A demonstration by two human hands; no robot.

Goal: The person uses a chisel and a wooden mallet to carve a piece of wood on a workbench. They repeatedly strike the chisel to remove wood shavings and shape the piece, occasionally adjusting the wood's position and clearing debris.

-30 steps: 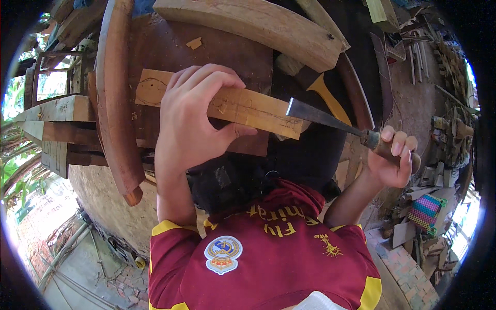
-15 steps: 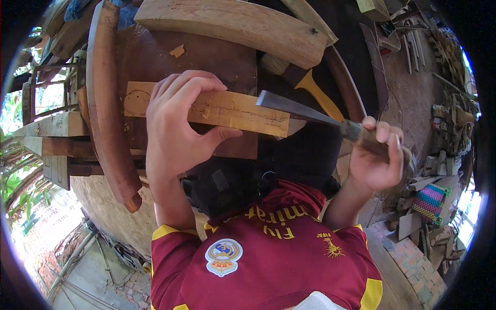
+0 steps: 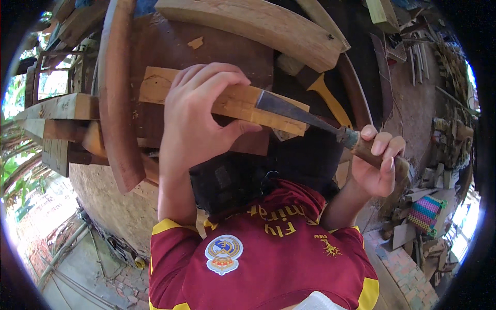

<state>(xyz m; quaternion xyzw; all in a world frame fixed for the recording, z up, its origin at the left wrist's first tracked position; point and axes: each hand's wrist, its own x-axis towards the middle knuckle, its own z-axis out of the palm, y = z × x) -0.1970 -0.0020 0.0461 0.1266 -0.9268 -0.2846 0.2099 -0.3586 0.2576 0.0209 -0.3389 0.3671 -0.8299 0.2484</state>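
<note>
My left hand (image 3: 199, 106) is closed over a narrow wooden block (image 3: 232, 106), thumb on the near edge and fingers over the far one. Pencil lines and a circle mark the block's top near its left end. In my right hand (image 3: 380, 160) is a chisel (image 3: 299, 114), gripped by its wooden handle. Its flat metal blade points left and lies over the right part of the block; whether the edge touches the wood I cannot tell. Under the block is a brown board (image 3: 206, 54), partly hidden by my left hand.
A thick curved timber (image 3: 258, 28) lies along the far side, and another curved piece (image 3: 119, 103) stands at the left. A yellow-handled tool (image 3: 330, 101) rests beyond the chisel. A wood chip (image 3: 196, 43) sits on the board. A woven multicoloured item (image 3: 427, 214) is at the far right.
The chisel blade has come left and down over the block's right part, its handle shifting slightly lower. The view has shifted, so the block and left hand appear further right.
</note>
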